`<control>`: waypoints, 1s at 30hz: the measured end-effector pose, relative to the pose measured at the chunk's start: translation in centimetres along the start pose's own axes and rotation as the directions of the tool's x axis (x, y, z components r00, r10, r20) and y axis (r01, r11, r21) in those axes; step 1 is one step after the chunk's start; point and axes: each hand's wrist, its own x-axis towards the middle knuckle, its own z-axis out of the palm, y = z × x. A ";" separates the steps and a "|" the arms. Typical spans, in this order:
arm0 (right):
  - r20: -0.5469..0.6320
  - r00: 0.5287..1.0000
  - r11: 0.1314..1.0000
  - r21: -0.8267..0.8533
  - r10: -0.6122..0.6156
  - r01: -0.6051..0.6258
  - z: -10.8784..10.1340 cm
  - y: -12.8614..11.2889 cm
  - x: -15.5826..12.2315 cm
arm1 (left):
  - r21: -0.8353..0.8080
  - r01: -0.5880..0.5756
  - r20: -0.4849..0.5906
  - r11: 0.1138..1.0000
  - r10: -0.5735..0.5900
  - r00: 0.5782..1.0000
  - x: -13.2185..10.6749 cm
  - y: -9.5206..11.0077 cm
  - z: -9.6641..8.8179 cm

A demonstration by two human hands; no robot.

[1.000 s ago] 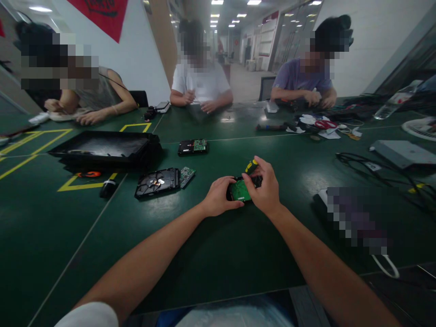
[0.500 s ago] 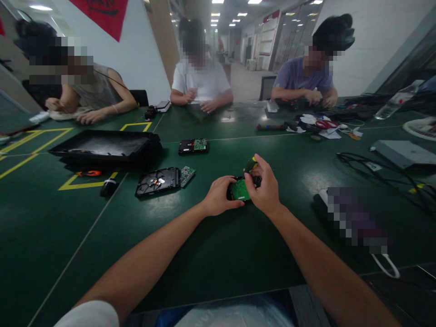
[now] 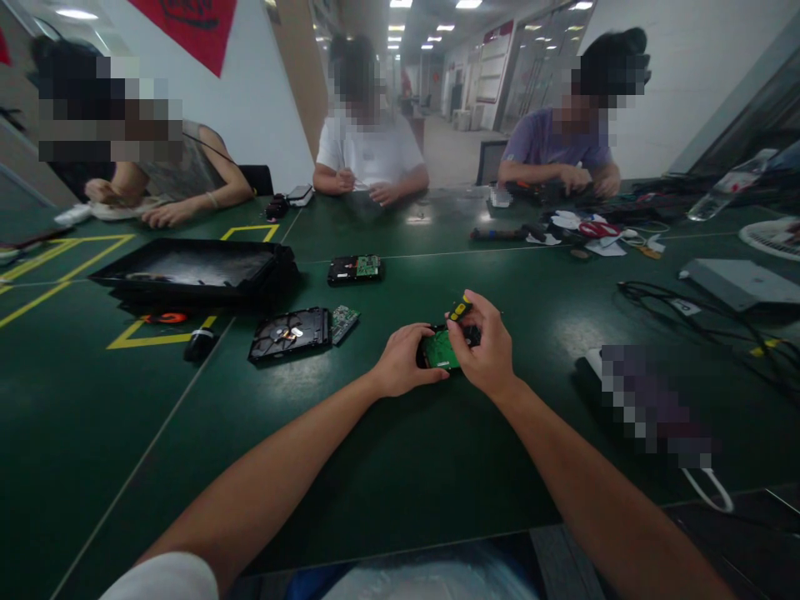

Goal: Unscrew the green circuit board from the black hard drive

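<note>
A hard drive (image 3: 442, 350) with a green circuit board facing up lies in front of me. My left hand (image 3: 406, 358) is wrapped round its left end, thumb along the near edge and fingers over the far edge. In my right hand (image 3: 484, 346) is a screwdriver with a yellow and black handle (image 3: 461, 309), pinched between thumb and fingers above the drive's right part. The screwdriver's tip is hidden by my fingers. Left of my hands lie another hard drive (image 3: 291, 335) and a loose circuit board (image 3: 344, 323) touching its end. Farther back lies a third hard drive (image 3: 354, 268).
A stack of black trays (image 3: 193, 275) stands at the left. At the right are a partly blurred phone-like item (image 3: 653, 404), black cables (image 3: 706, 321) and a grey box (image 3: 741, 282). Across the green table (image 3: 400, 467) three people work; tools and papers lie near the right one.
The screwdriver handle has turned slightly in my right hand, and more of its yellow side shows. My left hand and the hard drive keep their place.
</note>
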 end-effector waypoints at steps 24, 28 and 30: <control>0.038 0.998 0.998 -0.035 -0.057 0.059 -0.4 -0.2 0.5 | 0.000 0.009 -0.005 1.000 -0.009 1.000 0.0 -0.1 0.1; 0.021 0.998 0.997 -0.061 -0.051 0.052 -0.4 -0.2 0.6 | -0.003 0.010 -0.008 1.000 -0.010 1.000 0.0 0.0 0.0; 0.010 0.999 0.997 -0.062 -0.042 0.043 -0.4 -0.2 0.6 | 0.002 0.011 -0.003 1.000 -0.011 1.000 0.0 0.1 0.0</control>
